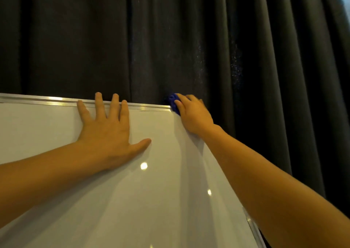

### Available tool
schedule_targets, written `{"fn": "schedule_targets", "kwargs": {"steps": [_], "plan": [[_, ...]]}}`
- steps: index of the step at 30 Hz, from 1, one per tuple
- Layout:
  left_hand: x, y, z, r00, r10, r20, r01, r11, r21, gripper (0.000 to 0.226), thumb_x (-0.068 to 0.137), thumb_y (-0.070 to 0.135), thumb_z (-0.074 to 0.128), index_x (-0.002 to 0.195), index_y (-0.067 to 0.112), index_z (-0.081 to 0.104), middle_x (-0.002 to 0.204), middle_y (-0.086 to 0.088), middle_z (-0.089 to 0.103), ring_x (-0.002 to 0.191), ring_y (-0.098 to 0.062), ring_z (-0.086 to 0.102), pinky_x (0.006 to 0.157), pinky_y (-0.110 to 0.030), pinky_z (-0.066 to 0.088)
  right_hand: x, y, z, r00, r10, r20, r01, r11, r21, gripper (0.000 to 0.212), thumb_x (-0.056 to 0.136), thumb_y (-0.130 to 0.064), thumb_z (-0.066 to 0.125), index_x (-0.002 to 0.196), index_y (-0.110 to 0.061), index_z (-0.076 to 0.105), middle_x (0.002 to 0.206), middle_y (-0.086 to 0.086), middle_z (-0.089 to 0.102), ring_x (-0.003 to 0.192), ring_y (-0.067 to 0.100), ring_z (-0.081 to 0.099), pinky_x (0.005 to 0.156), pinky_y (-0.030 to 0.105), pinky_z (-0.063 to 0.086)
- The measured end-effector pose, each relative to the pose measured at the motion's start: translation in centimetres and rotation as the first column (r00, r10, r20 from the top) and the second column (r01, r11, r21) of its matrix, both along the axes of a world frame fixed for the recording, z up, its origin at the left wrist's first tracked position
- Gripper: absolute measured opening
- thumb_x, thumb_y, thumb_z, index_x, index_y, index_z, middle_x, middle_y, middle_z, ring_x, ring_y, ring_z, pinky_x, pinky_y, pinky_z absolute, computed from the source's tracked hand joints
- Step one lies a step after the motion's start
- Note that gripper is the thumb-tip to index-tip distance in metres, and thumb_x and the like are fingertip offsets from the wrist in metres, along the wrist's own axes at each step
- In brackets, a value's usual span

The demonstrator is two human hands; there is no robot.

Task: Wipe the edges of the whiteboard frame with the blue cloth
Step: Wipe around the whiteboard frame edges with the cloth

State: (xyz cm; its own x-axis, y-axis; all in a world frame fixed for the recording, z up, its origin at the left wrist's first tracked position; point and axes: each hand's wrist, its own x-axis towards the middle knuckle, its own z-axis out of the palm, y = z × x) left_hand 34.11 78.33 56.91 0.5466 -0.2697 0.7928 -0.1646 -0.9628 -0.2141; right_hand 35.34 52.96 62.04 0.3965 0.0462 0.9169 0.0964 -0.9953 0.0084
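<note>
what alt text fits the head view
A right hand presses a blue cloth on the top right corner of a whiteboard frame. The left hand lies flat on the board, before a dark curtain.

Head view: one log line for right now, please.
step: wiping frame | right hand: presses blue cloth on top right corner of whiteboard frame | left hand: flat on whiteboard, fingertips over top edge

Dim, warm light; glare spots on the whiteboard (151,191); soft edges.
</note>
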Motion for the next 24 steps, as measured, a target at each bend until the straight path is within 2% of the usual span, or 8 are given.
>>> {"fn": "schedule_targets", "kwargs": {"steps": [5,6,8,10,13,15,18,24], "plan": [[0.2,-2.7,-0.2,0.993,-0.112,0.031,0.109,0.990,0.085,0.121,0.056,0.091,-0.012,0.152,0.018,-0.015,0.161,-0.013,-0.020,0.144,-0.044,-0.023,0.112,-0.070,-0.007,0.0,0.1,-0.3,0.992,0.101,0.070,-0.109,0.987,0.118,0.041,0.104,-0.021,0.042,0.144,-0.012,0.047,0.143,0.013,0.050,0.129,0.033,0.046,0.111,0.049,0.034],[0.4,-3.4,-0.6,0.988,-0.148,0.040,0.143,0.983,0.114,0.119,0.059,0.092,-0.008,0.152,0.018,-0.013,0.161,-0.012,-0.020,0.144,-0.043,-0.024,0.113,-0.069,-0.007,0.1,0.3,0.0,0.978,0.165,0.125,-0.194,0.942,0.275,0.040,0.105,-0.024,0.042,0.144,-0.013,0.047,0.142,0.013,0.051,0.128,0.031,0.048,0.110,0.043,0.036],[0.6,-4.7,-1.3,0.980,-0.197,0.035,0.188,0.967,0.169,0.117,0.061,0.090,-0.005,0.152,0.017,-0.013,0.161,-0.012,-0.020,0.144,-0.041,-0.026,0.112,-0.068,-0.009,-0.1,0.0,0.8,0.911,0.246,0.330,-0.404,0.689,0.602,0.040,0.105,-0.026,0.043,0.141,-0.013,0.051,0.140,0.013,0.055,0.126,0.030,0.051,0.106,0.036,0.039],[0.9,-5.7,-2.0,0.978,-0.205,0.042,0.193,0.962,0.194,0.119,0.060,0.090,-0.005,0.151,0.014,-0.015,0.161,-0.015,-0.020,0.144,-0.042,-0.025,0.110,-0.070,-0.011,-0.4,-0.8,0.9,0.889,0.155,0.430,-0.439,0.552,0.709,0.037,0.104,-0.023,0.044,0.139,-0.012,0.054,0.136,0.011,0.059,0.124,0.030,0.054,0.099,0.031,0.041],[0.9,-6.5,-2.3,0.975,-0.216,0.058,0.201,0.961,0.192,0.120,0.060,0.090,-0.004,0.151,0.012,-0.013,0.160,-0.020,-0.017,0.143,-0.048,-0.022,0.107,-0.072,-0.014,-1.4,-1.1,-1.6,0.931,0.142,0.337,-0.330,0.723,0.607,0.036,0.102,-0.015,0.048,0.137,-0.013,0.056,0.119,0.008,0.062,0.113,0.028,0.059,0.080,0.015,0.040],[0.9,-7.3,-3.1,0.961,-0.269,0.056,0.249,0.939,0.236,0.120,0.062,0.090,-0.002,0.152,0.012,-0.010,0.161,-0.019,-0.014,0.143,-0.048,-0.020,0.106,-0.073,-0.013,-1.8,-1.8,-3.5,0.967,0.103,0.233,-0.212,0.832,0.513,0.034,0.100,-0.010,0.047,0.133,-0.013,0.057,0.115,0.013,0.064,0.104,0.032,0.061,0.085,0.030,0.049],[0.7,-8.4,-4.0,0.958,-0.277,0.075,0.247,0.930,0.272,0.122,0.064,0.091,0.004,0.152,0.008,-0.007,0.161,-0.021,-0.011,0.143,-0.051,-0.017,0.105,-0.075,-0.011,-3.1,-3.0,-5.9,0.992,-0.004,0.129,-0.066,0.841,0.537,0.019,0.097,-0.008,0.045,0.106,-0.011,0.062,0.097,0.013,0.065,0.086,0.033,0.062,0.077,0.048,0.054],[1.3,-9.1,-4.3,0.957,-0.275,0.091,0.242,0.933,0.267,0.125,0.060,0.094,0.002,0.152,0.010,-0.007,0.161,-0.023,-0.011,0.143,-0.053,-0.014,0.107,-0.076,-0.004,-9.1,-5.5,-13.3,0.952,-0.077,-0.297,0.251,0.751,0.610,0.031,0.096,-0.031,0.055,0.071,-0.013,0.050,0.069,0.004,0.054,0.069,0.025,0.056,0.057,0.032,0.041]]}}
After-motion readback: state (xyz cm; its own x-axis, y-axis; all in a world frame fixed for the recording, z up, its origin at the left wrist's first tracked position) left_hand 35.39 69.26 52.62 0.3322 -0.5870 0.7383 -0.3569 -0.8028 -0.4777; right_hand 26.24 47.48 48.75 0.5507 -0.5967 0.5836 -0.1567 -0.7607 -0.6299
